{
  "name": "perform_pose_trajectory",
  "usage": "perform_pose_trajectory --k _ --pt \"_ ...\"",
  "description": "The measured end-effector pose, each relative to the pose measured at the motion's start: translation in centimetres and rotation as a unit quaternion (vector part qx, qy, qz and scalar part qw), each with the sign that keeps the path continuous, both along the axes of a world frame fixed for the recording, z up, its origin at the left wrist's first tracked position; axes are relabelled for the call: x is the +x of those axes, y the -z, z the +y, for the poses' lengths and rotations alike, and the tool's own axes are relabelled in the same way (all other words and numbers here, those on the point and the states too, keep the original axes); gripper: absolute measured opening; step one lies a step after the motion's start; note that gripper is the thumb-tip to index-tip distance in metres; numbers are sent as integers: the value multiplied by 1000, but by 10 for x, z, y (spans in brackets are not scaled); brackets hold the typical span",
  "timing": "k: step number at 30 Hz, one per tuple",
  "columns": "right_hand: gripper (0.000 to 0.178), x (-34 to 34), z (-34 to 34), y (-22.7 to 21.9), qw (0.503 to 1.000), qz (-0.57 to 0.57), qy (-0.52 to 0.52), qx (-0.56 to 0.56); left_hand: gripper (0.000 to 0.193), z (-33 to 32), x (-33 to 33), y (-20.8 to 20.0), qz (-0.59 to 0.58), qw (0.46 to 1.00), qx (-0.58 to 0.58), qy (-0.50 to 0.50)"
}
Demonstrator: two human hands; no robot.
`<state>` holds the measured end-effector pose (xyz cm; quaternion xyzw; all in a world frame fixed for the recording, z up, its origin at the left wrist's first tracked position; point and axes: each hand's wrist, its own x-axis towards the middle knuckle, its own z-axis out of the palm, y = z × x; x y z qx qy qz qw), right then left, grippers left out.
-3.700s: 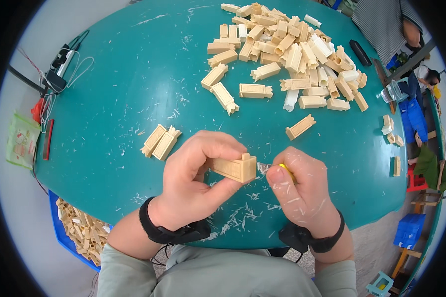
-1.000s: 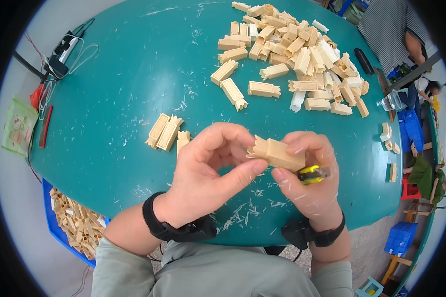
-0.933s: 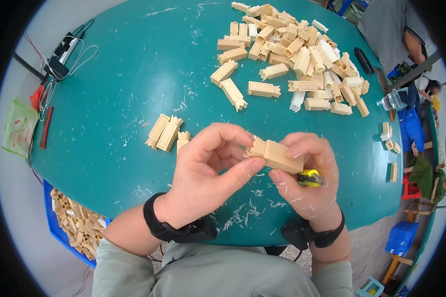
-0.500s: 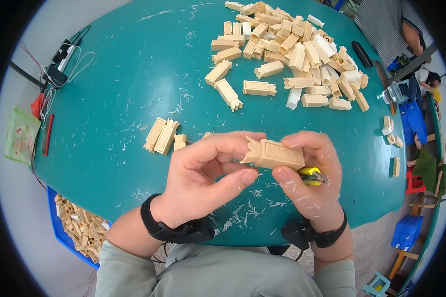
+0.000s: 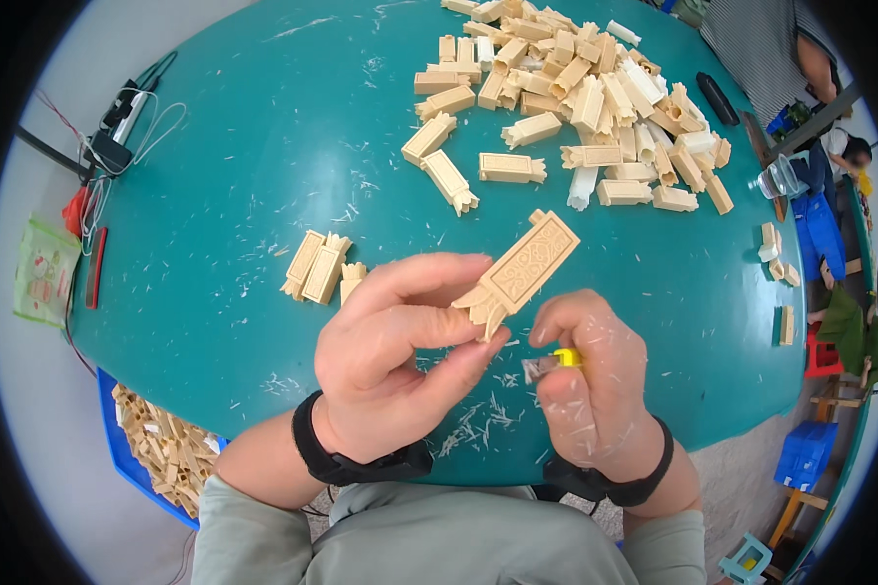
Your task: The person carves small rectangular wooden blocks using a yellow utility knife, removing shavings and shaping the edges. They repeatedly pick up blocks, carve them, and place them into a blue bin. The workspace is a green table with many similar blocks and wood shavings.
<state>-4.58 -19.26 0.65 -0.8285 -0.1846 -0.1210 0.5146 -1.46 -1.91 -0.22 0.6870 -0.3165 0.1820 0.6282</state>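
Observation:
My left hand (image 5: 395, 356) pinches a beige moulded plastic piece (image 5: 532, 258) by its flared, jagged end. The piece tilts up to the right, its oblong face with raised ornament turned toward me. Close beside it on the right, my right hand (image 5: 595, 375) is curled round a small yellow tool with a metal tip (image 5: 564, 359). That tip points left, apart from the piece; most of the tool is hidden in the palm. Left of my left hand, several similar pieces (image 5: 324, 268) lie together on the green table (image 5: 234, 185).
A large heap of beige and white pieces (image 5: 585, 97) covers the far right. Pale shavings (image 5: 478, 424) lie near me. A blue bin of pieces (image 5: 156, 444) stands below the table's left edge. Cables and a power strip (image 5: 117, 127) sit at left, a black object (image 5: 717, 97) far right.
My right hand has let go of the beige piece and moved down, with the tool turned to point left. My left hand now holds the piece alone, its free end raised.

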Motion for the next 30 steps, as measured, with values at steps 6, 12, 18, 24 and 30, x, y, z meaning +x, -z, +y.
perform_pose_trajectory --k 6,12,18,24,30 --pt "34 2 4 -2 998 -37 24 -45 27 -2 -5 -1 -28 999 19 -8" --pt "35 3 3 -2 997 -43 22 -58 25 2 -3 2 -47 997 65 10" --pt "35 3 3 -2 996 -48 23 -77 26 3 -5 0 -36 996 76 -1" --pt "35 6 3 0 990 -81 44 -103 26 -1 -10 1 -47 993 67 -81" --pt "34 6 1 2 986 -89 71 -122 25 -5 -9 2 -56 992 60 -96"
